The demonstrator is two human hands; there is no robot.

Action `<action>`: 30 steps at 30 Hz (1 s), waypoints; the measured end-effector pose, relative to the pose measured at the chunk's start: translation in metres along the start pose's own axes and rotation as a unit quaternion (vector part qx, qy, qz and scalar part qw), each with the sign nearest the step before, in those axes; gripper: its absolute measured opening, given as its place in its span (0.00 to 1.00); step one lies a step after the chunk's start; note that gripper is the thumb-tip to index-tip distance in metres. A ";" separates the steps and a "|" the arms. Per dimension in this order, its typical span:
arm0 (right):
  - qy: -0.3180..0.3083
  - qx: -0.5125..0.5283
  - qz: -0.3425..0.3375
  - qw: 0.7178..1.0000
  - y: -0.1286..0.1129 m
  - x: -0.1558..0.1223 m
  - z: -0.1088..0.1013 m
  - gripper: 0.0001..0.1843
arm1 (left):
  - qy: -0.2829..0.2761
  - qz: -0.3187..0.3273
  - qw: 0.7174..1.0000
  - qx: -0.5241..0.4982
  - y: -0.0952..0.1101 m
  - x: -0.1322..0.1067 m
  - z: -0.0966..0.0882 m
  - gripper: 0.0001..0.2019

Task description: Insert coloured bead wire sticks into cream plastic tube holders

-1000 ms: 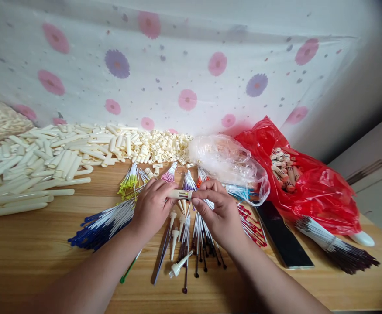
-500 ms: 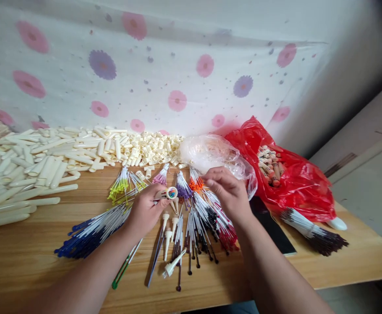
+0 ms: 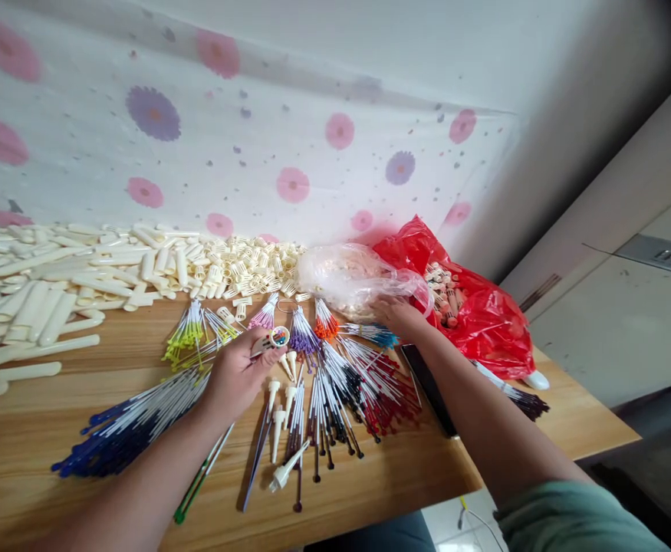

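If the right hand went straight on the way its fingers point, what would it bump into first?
Most likely the clear plastic bag. The right hand appears to be right at it, though depth makes it unclear whether they touch.

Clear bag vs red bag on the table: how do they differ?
Color: the clear bag is colorless and see-through; the red bag is bright red.
Size: the red bag looks larger in view than the clear bag.
Hands: the right hand is at the clear bag; neither hand is at the red bag.
Shared: both are crumpled plastic, sit on the table and hold small pieces.
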State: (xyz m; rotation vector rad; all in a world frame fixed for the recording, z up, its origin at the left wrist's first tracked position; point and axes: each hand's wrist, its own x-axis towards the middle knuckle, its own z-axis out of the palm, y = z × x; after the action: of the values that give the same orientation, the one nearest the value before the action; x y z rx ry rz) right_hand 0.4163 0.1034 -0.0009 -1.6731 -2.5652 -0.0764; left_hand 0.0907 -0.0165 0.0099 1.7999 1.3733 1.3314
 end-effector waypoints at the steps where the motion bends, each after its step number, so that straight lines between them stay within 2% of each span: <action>1: -0.004 -0.002 0.000 1.000 0.007 0.005 0.003 0.23 | -0.001 -0.001 1.000 0.002 -0.001 0.000 0.000 0.13; 4: 0.000 0.007 -0.002 1.000 0.020 0.015 0.007 0.24 | -0.001 -0.005 1.000 -0.003 -0.003 0.001 -0.001 0.13; 7: 0.021 0.012 -0.006 1.000 0.016 0.009 0.003 0.20 | 0.000 -0.005 1.000 -0.009 -0.004 0.001 -0.001 0.13; 11: 0.066 0.007 0.004 0.998 -0.009 -0.016 -0.008 0.17 | -0.001 0.003 1.000 -0.007 -0.003 0.001 0.000 0.13; 15: 0.045 0.012 -0.032 0.998 -0.037 -0.030 -0.007 0.16 | -0.005 0.007 1.000 0.016 -0.003 0.001 0.001 0.14; 18: 0.022 0.011 -0.035 0.999 -0.046 -0.025 0.000 0.22 | -0.006 -0.001 1.000 0.018 -0.004 0.001 0.001 0.15; 26: 0.000 0.045 0.013 0.999 -0.026 -0.007 -0.006 0.15 | -0.001 -0.011 1.000 0.005 -0.011 0.002 0.000 0.15; 30: 0.032 0.061 0.053 0.996 -0.043 0.004 -0.002 0.15 | -0.007 -0.002 1.000 0.021 -0.009 0.001 0.001 0.16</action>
State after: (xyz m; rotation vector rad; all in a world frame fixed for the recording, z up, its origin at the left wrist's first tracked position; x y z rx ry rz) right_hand 0.3758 0.0896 0.0017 -1.7299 -2.3789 0.0324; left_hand 0.0877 -0.0124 0.0030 1.8292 1.4061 1.2938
